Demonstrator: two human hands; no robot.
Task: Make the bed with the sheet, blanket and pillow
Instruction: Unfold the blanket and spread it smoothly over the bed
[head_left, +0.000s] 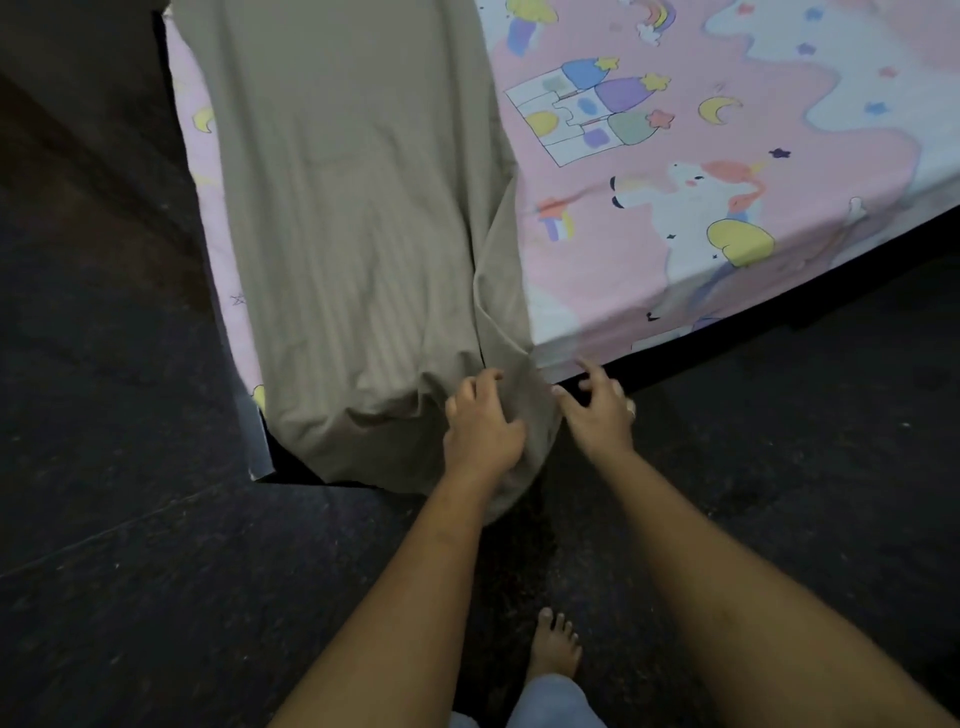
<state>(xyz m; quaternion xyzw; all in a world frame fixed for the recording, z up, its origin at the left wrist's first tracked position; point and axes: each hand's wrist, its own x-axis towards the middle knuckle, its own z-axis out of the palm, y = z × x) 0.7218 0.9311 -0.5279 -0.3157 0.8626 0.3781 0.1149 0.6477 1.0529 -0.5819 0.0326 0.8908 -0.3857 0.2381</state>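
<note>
Two hands: both at the bed's (727, 332) near corner.
Left hand (483, 421): fingers curled, grasping a fold of the blanket (353, 208).
Right hand (597, 410): released, fingers spread, thumb tip at the blanket's edge.
Blanket: folded along the bed's left side, its end draped over the corner.
Sheet (675, 130): spread on the bed, under the blanket.

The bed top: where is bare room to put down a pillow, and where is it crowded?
The widest bare patch is the pink sheet, from the blanket to the sheet's right edge. Left of the blanket only a narrow pink strip shows. The near corner is crowded: the left hand grips the blanket there, the right hand spread beside it.
</note>
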